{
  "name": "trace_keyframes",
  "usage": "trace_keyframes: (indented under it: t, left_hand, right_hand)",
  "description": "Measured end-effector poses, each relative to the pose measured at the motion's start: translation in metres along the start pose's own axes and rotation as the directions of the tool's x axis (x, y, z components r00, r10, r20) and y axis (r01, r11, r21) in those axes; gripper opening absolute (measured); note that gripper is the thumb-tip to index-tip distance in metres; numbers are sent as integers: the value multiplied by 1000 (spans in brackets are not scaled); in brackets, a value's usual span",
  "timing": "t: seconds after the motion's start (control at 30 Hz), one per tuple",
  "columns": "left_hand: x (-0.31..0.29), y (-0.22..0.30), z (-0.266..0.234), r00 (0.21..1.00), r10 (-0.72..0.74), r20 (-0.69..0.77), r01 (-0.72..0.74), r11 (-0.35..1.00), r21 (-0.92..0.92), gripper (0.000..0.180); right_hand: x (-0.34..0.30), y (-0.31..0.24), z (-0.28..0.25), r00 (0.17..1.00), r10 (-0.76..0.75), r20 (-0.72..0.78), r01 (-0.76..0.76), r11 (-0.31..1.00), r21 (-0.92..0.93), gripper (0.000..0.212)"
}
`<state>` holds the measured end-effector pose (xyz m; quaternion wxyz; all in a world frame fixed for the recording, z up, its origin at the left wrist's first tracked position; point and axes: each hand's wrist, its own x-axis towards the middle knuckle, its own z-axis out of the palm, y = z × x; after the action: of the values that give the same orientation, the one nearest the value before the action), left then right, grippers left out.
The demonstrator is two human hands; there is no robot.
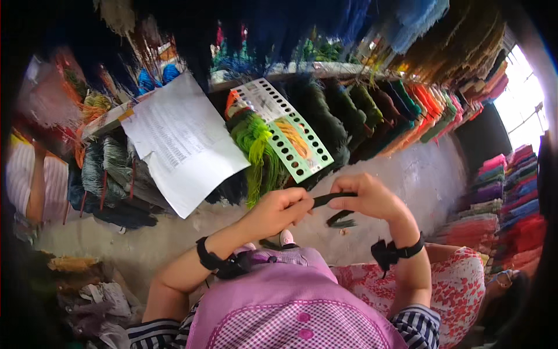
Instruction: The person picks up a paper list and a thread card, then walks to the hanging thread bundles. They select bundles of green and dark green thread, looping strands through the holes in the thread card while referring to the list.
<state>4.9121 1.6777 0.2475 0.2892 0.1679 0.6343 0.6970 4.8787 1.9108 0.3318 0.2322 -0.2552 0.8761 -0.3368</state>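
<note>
A dark bundle of thread [332,199] is stretched between my two hands in front of my waist. My left hand [280,210] is closed on one end of it, fingers pinched together. At the other end, my right hand [367,198] grips it between thumb and fingers. Just beyond the hands hangs a bright green skein [254,142], with a pale green card [290,134] beside it that has punched holes along both edges. A printed white paper sheet [185,145] lies to the left of the skein.
Dark skeins [322,116] hang on a rack ahead, with orange skeins [423,107] farther right. Folded coloured bundles [485,203] are stacked at the right. Another person in a red floral garment [453,285] is close on my right. Crumpled bags [107,296] lie at lower left.
</note>
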Motion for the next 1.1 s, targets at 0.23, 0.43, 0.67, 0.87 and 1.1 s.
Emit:
trace_keyframes:
  t: [0.23, 0.43, 0.67, 0.87, 1.1]
  left_hand:
    - [-8, -3, -5, 823, 18, -567, -177, 958, -226, 37]
    - [22, 16, 9, 713, -96, -694, -320, 837, -444, 27]
    - [53, 26, 35, 664, 13, -748, -358, 883, -303, 10]
    - [92, 1, 66, 698, -29, -716, -264, 919, -294, 11]
    - [113, -7, 71, 541, -18, -841, -499, 798, -338, 15]
  right_hand:
    - [-2, 36, -25, 790, 120, -601, 550, 294, 781, 16]
    - [5, 73, -161, 448, 63, -892, 531, 784, 322, 26]
    - [73, 17, -221, 184, -625, -759, 206, 780, -591, 15]
    - [117, 46, -100, 862, -507, 14, 508, 861, -28, 33]
    - [123, 57, -94, 924, -377, 62, 375, 926, 44, 21]
